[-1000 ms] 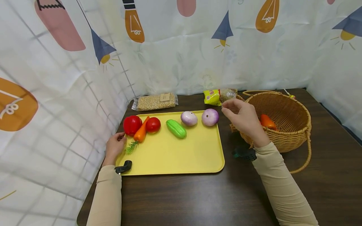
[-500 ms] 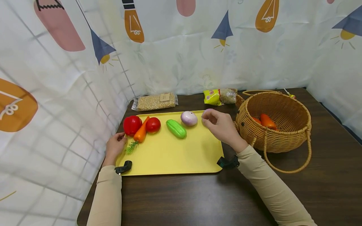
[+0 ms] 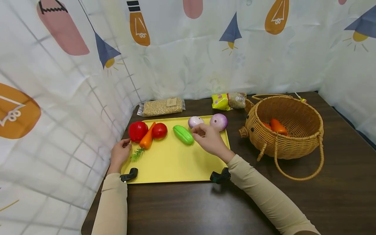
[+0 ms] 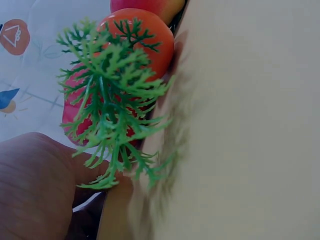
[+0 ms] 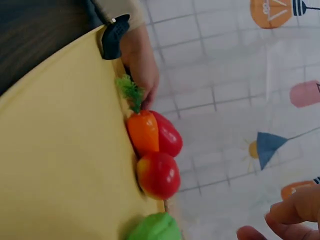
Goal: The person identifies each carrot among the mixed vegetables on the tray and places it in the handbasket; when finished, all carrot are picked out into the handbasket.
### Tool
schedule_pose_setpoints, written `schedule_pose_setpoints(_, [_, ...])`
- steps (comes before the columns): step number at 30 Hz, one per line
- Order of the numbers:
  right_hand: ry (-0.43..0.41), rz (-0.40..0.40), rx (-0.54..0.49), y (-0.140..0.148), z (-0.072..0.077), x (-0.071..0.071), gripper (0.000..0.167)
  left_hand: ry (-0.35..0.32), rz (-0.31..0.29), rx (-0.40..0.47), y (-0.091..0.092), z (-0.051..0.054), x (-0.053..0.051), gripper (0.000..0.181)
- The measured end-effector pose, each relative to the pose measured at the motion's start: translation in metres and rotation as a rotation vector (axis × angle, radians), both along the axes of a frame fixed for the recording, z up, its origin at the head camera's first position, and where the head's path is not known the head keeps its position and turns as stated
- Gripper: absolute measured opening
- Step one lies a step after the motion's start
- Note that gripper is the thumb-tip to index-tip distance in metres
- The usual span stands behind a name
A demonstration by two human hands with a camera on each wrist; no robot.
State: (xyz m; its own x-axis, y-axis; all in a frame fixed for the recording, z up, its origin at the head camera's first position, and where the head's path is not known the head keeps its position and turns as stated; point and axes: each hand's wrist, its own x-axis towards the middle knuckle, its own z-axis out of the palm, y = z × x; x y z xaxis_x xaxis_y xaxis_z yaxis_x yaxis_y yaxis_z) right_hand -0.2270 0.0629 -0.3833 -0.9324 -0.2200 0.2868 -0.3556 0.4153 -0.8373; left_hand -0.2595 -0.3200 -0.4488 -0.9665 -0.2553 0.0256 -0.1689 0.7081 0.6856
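At the yellow tray's left edge, the left hand grips the rim with its thumb beside the carrot's green leaves. The right hand hovers over the tray's right half, fingers bent, thumb apart, nothing held. Its fingertips are near the green cucumber and in front of a pale purple onion; a larger purple onion sits behind it. A red pepper, an orange carrot and a red tomato lie together at the tray's left.
To the right stands a wicker basket with looped handles, holding orange-red vegetables. A bag of grain and a yellow packet lie behind the tray. A patterned curtain hangs behind the dark table.
The right hand has moved left from beside the basket, past the larger onion, to near the cucumber and smaller onion. The left hand stays at the tray's edge.
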Motion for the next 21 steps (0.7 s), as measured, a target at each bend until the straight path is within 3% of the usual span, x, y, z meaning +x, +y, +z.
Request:
schedule_pose_setpoints(8, [-0.059, 0.022, -0.031, -0.049, -0.009, 0.007, 0.023, -0.001, 0.007, 0.022, -0.001, -0.001, 0.000, 0.039])
schedule_pose_setpoints(15, [-0.150, 0.032, -0.165, -0.085, -0.015, 0.000, 0.030, -0.004, 0.017, 0.029, -0.002, -0.001, 0.001, 0.039])
schedule_pose_setpoints(21, [-0.189, 0.008, -0.160, -0.111, -0.024, -0.004, 0.029, -0.005, 0.012, 0.031, -0.001, 0.000, -0.001, 0.040])
